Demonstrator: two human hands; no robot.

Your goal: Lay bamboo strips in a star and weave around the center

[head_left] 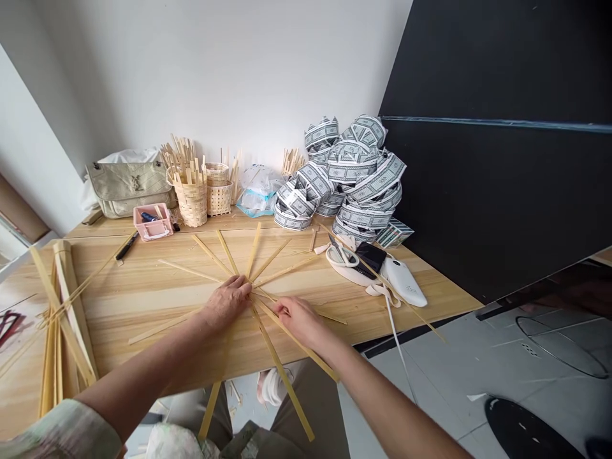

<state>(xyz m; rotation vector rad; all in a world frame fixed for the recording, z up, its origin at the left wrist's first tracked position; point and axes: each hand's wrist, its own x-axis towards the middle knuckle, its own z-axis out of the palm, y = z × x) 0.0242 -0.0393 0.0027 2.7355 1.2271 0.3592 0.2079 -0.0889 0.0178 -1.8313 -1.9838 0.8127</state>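
Flat bamboo strips (283, 366) cross at one centre and fan out like a star on the wooden table (115, 280), several of them reaching past its front edge. Over the crossing lies my left hand (224, 305), its fingers bent and pressed together on the strips. My right hand (301, 322) is just right of the centre, thumb and forefinger pinched on a narrow bamboo strip (266, 296). Part of the crossing is hidden under my left fingers.
Bamboo bundles (60, 319) lie at the left. Behind stand woven baskets (194, 203), a pink box (153, 222), a handbag (134, 185) and patterned strip coils (354, 162). Scissors (342, 255), a black phone (370, 257) and a white power bank (405, 280) lie right.
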